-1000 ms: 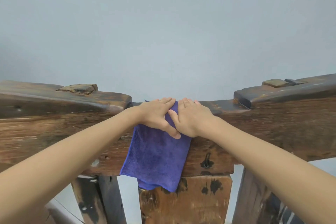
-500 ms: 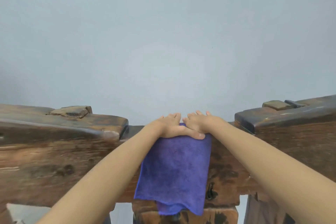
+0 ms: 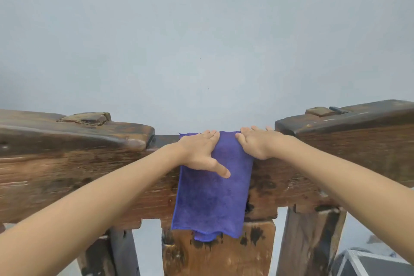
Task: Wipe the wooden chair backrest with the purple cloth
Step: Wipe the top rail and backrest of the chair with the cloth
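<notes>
Right now the purple cloth (image 3: 212,190) hangs draped over the lowered middle of the wooden chair backrest (image 3: 78,175), its long axis running straight down the near face to the central slat (image 3: 221,253). Both hands lie flat with fingers spread open, gripping nothing: the left hand (image 3: 199,152) presses the cloth's upper left, the right hand (image 3: 257,143) its upper right edge. Raised wooden blocks flank the dip on either side, a plain grey wall (image 3: 201,40) stands behind, and no writing shows anywhere.

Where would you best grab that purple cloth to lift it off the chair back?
Pinch the purple cloth at its top fold, between the left hand and right hand, coming from above. It drapes over the backrest rail, so that ridge is probably easiest.
</notes>
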Available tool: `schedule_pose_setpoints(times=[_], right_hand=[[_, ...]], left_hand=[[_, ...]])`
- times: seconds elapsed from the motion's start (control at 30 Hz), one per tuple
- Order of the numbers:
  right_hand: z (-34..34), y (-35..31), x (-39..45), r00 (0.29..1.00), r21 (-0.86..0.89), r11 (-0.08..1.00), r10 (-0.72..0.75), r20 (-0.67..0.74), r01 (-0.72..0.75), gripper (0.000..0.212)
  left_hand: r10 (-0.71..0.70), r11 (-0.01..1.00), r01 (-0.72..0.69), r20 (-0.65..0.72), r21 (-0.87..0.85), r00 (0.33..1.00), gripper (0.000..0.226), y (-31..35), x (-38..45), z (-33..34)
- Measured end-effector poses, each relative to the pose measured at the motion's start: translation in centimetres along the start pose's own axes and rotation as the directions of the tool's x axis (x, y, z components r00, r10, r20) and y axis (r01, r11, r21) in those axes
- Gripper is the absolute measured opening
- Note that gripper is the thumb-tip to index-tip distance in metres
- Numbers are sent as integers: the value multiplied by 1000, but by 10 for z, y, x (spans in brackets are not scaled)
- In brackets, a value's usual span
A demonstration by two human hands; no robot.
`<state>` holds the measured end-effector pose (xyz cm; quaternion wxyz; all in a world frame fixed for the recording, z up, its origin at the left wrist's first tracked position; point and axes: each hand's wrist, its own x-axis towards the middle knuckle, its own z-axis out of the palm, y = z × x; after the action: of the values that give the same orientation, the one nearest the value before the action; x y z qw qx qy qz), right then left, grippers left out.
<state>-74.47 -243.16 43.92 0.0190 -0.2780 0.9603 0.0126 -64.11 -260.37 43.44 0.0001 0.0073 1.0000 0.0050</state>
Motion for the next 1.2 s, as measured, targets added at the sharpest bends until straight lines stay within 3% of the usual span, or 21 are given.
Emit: schedule_pose_setpoints(times=[0.1,0.17,0.23,0.37,0.53,0.67,0.73,0.9,0.97,1.1,1.2], right_hand=[[-9,-7,-8,987,-126,992,-4,-159,-17,70],[-9,-27,-12,960,2,986,-160,-231,165,65],[4,-49,-15,942,229,923,-266,-203,310,68],[20,-55,11,951,269,933,-168,-258,237,78],[1,-27,57,983,366,914,-185,-10,175,82],[-4,-19,66,991,384,920,-116,65,82,87],[-4,-20,57,991,376,923,-119,64,86,88],[3,-10,16,972,334,915,-194,-132,228,98],[7,-1,1,961,302,915,-229,-153,266,107],[16,10,-6,944,253,916,-271,-187,313,100],[21,16,5,945,236,927,-241,-221,292,105]], left_hand=[[30,999,-30,-4,36,1000,117,4,4,-3],[56,998,-56,-23,-6,998,115,3,11,-2],[96,995,-97,-32,-26,995,113,3,18,1],[135,986,-135,-6,-98,991,97,7,43,0],[-20,963,69,187,-259,982,107,13,78,-13],[-44,937,90,141,-338,989,113,21,82,-14],[-54,941,91,120,-327,991,122,28,73,-12],[51,972,-52,-8,-231,999,108,46,50,-4],[74,986,-80,-48,-148,996,121,50,42,1],[54,995,-50,-38,91,998,139,54,44,5],[55,991,-50,-36,123,998,135,49,57,7]])
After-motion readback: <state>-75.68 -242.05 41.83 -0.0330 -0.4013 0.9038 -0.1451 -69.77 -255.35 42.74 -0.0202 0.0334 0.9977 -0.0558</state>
